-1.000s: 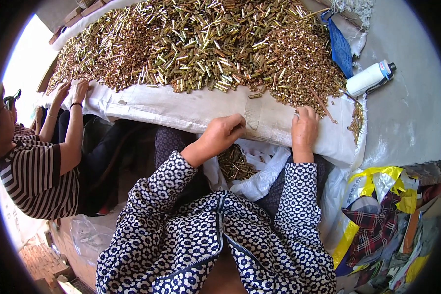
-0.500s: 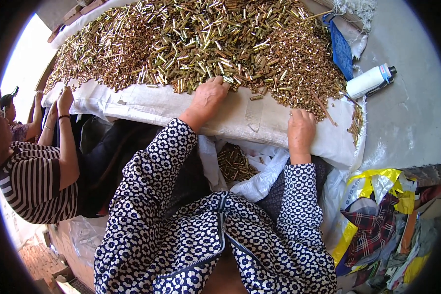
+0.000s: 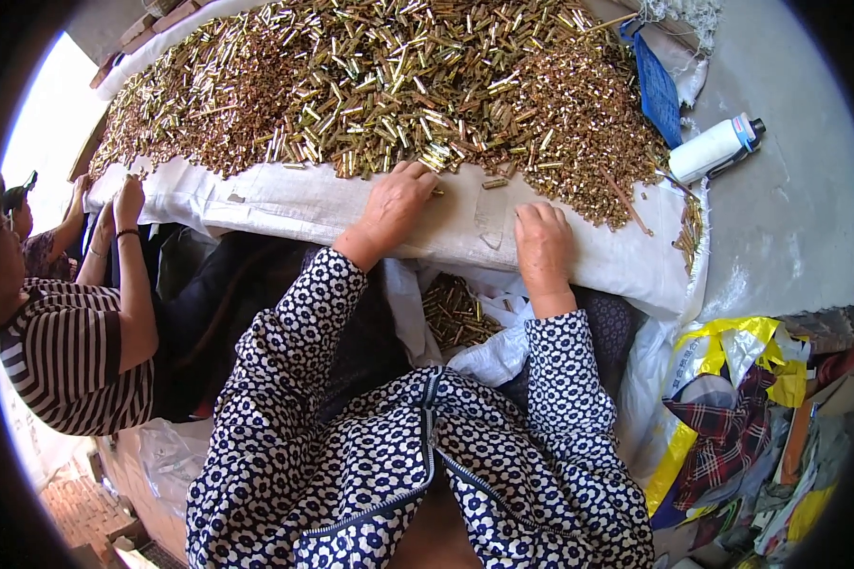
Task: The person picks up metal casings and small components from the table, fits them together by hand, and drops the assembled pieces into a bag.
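Note:
A wide heap of brass-coloured metal tubes (image 3: 389,104) lies on a white woven sheet (image 3: 294,204) in front of me. My left hand (image 3: 396,204) is at the heap's near edge, its fingers closed and bent down. A small brass-coloured tube (image 3: 436,192) shows by its fingertips. To the right, my right hand (image 3: 544,245) rests on the sheet with its fingers curled together; whatever is under them is hidden. Small copper-coloured pieces (image 3: 579,133) are heaped beyond it. Below the sheet's edge, between my arms, an open white sack (image 3: 493,358) holds more tubes (image 3: 455,313).
Two people work at the left, the nearer in a striped shirt (image 3: 76,351). A blue flat piece (image 3: 657,90) and a white bottle (image 3: 716,149) lie at the right. Bags and a plaid cloth (image 3: 721,441) are piled at the lower right. A thin stick (image 3: 626,204) lies by the copper-coloured pieces.
My right hand has moved left along the sheet, away from the copper-coloured pieces. My left hand has shifted slightly left and nearer to me, and a tube now shows at its fingertips.

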